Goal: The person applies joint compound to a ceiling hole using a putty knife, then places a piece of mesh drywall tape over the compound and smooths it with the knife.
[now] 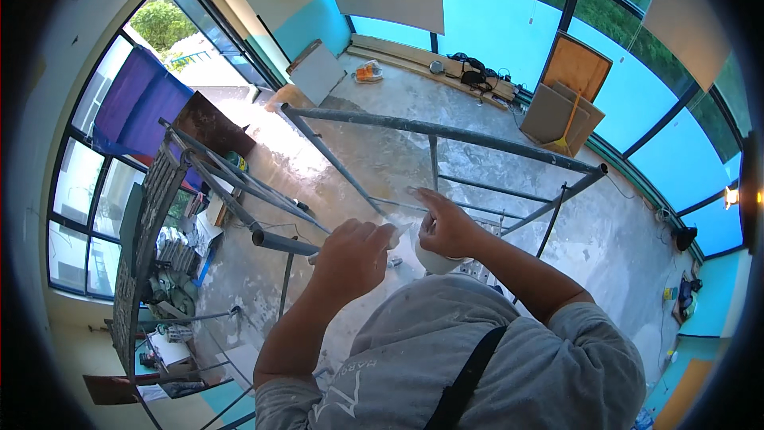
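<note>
The left hand (354,253) pinched a small white scrap (395,239); the right hand (450,228), hold unclear, overhung a rounded white object (431,261).

Scaffold frame (446,130) before person (469,334); door (219,28) left, windows (637,103) right.

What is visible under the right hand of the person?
A white, rounded object shows below the right hand; the hand and grey fabric shirt hide its remaining parts.
</note>
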A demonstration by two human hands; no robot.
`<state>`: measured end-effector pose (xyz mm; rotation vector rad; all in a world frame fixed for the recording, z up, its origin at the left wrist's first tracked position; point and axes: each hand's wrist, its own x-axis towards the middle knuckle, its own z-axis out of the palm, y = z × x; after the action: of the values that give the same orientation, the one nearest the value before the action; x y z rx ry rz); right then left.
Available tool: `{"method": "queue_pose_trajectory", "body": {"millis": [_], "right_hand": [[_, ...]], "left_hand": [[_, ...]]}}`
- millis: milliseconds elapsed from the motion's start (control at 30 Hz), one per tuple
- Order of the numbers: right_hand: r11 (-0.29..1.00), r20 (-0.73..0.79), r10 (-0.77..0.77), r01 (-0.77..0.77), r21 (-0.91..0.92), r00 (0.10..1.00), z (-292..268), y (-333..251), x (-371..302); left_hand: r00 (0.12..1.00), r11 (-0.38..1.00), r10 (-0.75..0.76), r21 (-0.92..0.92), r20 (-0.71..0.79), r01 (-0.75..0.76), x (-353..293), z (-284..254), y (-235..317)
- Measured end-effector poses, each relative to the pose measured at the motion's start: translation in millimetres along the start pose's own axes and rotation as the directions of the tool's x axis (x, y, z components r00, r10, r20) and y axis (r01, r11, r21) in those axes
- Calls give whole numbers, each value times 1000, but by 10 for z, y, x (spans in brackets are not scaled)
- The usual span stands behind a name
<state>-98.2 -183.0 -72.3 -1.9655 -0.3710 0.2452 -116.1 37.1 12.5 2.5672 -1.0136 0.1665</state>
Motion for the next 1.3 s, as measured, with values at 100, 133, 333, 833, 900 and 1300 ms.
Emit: {"method": "queue_pose_trajectory", "body": {"millis": [100,133,333,833,900,1300], "right_hand": [[999,-161,-30,36,34,987,-59,6,94],[998,-168,-45,50,26,985,-112,-32,148],[983,-203,-180,183,-8,962,-271,-329,327],[980,-160,-182,166,-108,970,-196,-531,317],[984,-146,-172,165,-63,974,-209,-498,362],[912,-517,-301,400,89,801,-371,-1132,743]], "left_hand": [[996,995,-92,-33,-16,91,-16,-90,-137],[984,988,-149,-60,-97,144,-29,-154,-191],[951,997,31,78,-306,-8,111,-498,-118],[982,972,57,235,-181,-13,187,-381,-178],[974,985,70,172,-217,-33,155,-467,-87],[990,775,-136,-626,-33,85,94,-476,-493]]}}
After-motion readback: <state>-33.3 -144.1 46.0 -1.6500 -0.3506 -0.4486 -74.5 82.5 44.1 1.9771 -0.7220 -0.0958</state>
